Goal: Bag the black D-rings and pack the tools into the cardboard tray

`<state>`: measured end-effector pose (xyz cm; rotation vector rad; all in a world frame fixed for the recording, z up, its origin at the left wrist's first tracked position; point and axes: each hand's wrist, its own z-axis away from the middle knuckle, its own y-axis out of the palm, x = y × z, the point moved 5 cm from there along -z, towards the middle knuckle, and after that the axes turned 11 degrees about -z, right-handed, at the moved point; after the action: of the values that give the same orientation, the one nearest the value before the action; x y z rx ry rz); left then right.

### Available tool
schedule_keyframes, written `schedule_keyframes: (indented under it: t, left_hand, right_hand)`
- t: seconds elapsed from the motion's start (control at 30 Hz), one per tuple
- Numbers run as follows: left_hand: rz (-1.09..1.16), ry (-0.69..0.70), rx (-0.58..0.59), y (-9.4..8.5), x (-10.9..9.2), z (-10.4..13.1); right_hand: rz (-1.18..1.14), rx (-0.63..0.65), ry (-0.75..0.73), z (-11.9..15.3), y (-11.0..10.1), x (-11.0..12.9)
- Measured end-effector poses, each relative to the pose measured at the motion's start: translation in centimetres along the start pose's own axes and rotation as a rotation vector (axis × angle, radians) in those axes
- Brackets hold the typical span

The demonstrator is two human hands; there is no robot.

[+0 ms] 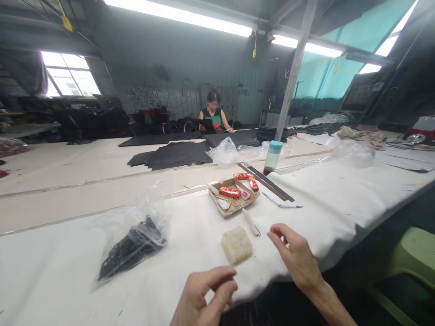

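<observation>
My left hand is raised at the near edge of the table, thumb and forefinger curled close together. Over the cloth to the right, my right hand is bent in a similar pinch. Anything between either pair of fingertips is too fine to make out. A pale yellowish block, like wax, lies between and just beyond the hands. Near my right fingertips rests a light-handled hooked tool, its shaft reaching to a shallow cardboard box. That box holds small red packets and other small items.
A clear plastic bag of black pieces lies left. Dark strips, a pen-like white tool and a blue-lidded bottle sit beyond the box. Black sheets lie farther back, before a seated person. A green stool stands right.
</observation>
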<state>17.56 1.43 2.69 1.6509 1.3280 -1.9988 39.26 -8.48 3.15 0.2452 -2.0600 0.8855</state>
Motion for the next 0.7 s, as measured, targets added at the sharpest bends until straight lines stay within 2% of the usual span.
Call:
schedule_keyframes:
  t: [0.1,0.2,0.37,0.53,0.7]
  left_hand:
    - [-0.045,-0.016,0.002,-1.3,0.1,-2.6]
    - [-0.008,-0.057,-0.051,-2.1,0.7,-6.0]
    - [0.088,-0.097,-0.123,-0.9,2.5,-10.8]
    - [0.078,-0.051,-0.154,0.7,3.1,-12.7]
    - [-0.038,0.11,-0.272,-0.4,3.5,-12.6]
  right_hand:
    - [0.07,0.085,0.042,-2.6,2.4,-1.3]
    - [0.136,0.145,0.092,-5.0,4.7,-2.7]
    - [0.15,0.2,0.145,-6.8,7.3,-3.9]
    - [0.088,0.209,0.2,-6.8,7.3,-4.0]
    - [-0.058,0.2,0.241,-7.0,6.3,-2.0]
